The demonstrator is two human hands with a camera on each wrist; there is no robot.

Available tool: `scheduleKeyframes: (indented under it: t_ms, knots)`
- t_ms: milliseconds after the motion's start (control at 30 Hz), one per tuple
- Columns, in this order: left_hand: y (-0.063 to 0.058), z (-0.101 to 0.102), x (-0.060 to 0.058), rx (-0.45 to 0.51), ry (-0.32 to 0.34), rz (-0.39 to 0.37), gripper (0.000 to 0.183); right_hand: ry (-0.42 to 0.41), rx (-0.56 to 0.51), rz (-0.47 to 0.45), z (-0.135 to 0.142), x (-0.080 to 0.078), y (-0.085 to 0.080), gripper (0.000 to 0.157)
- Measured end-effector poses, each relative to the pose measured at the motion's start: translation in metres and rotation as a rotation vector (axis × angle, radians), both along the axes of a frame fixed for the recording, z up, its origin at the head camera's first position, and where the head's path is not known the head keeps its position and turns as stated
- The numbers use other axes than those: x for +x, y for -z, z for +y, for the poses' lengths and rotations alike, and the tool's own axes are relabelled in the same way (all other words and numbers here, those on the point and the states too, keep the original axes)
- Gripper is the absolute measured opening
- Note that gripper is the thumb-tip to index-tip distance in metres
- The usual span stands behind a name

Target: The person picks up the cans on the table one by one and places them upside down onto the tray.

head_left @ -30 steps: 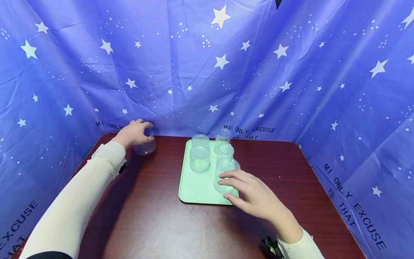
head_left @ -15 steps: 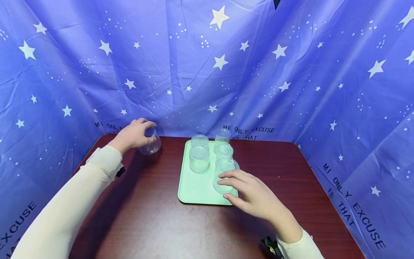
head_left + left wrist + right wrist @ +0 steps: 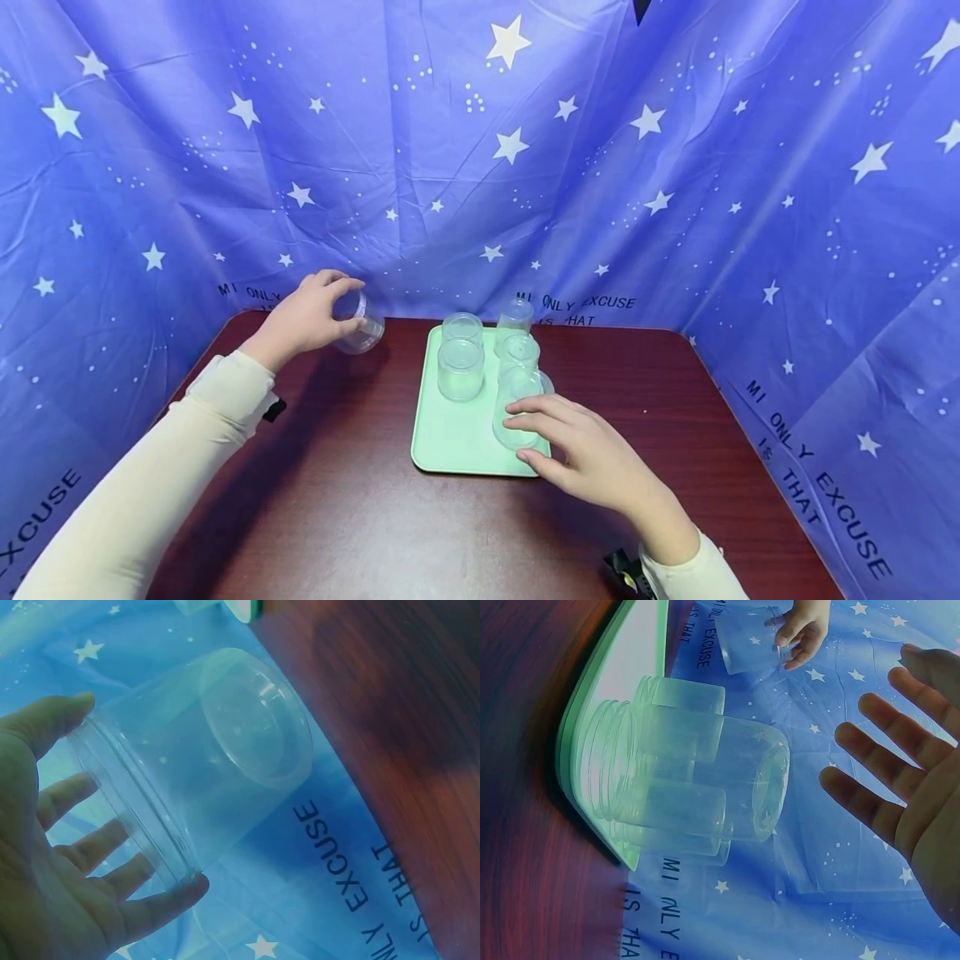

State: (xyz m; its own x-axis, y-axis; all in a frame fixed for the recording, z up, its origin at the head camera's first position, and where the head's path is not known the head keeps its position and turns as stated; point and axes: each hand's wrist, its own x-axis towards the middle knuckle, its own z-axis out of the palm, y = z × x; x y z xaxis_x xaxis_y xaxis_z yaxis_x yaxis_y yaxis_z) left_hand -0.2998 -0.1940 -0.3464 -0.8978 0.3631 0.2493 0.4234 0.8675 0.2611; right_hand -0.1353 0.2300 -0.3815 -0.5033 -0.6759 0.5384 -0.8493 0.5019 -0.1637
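At the back left of the table, my left hand (image 3: 307,312) grips a clear plastic jar (image 3: 367,333). In the left wrist view, thumb and fingers spread around the ridged end of the jar (image 3: 195,757), its smooth base pointing away from the palm; it is tilted. My right hand (image 3: 592,450) hovers with loosely bent fingers beside the nearest jar (image 3: 517,417) on a light green tray (image 3: 450,446). From the right wrist view, a gap shows between these fingertips and that large jar (image 3: 742,780), which stands upside down, threaded mouth on the tray.
Several more clear jars stand on the tray: two in the left row, the front one (image 3: 461,375) overlapping the one behind, and others in the right row, including a tall one (image 3: 516,317) at the back. A starry blue curtain (image 3: 420,167) hangs right behind the brown table (image 3: 337,500).
My left hand has shifted slightly right with the jar, which now tilts more and sits nearer the tray. My right hand and the jars on the tray have stayed put.
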Motion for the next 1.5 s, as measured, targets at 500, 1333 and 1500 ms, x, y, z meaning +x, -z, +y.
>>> scheduleKeyframes:
  t_ms: [500,1333,1500]
  knots:
    - [-0.002,0.001,0.023,0.133,0.042,0.110,0.062,-0.004,-0.013,0.018,0.000,-0.001,0.000,0.033]
    - [0.007,-0.005,0.049,0.323,0.028,0.228,0.068,-0.005,-0.029,0.012,0.001,-0.001,-0.002,0.032]
    - [0.008,-0.001,0.054,0.375,0.031,0.237,0.068,-0.002,-0.032,0.004,0.001,-0.001,-0.001,0.032]
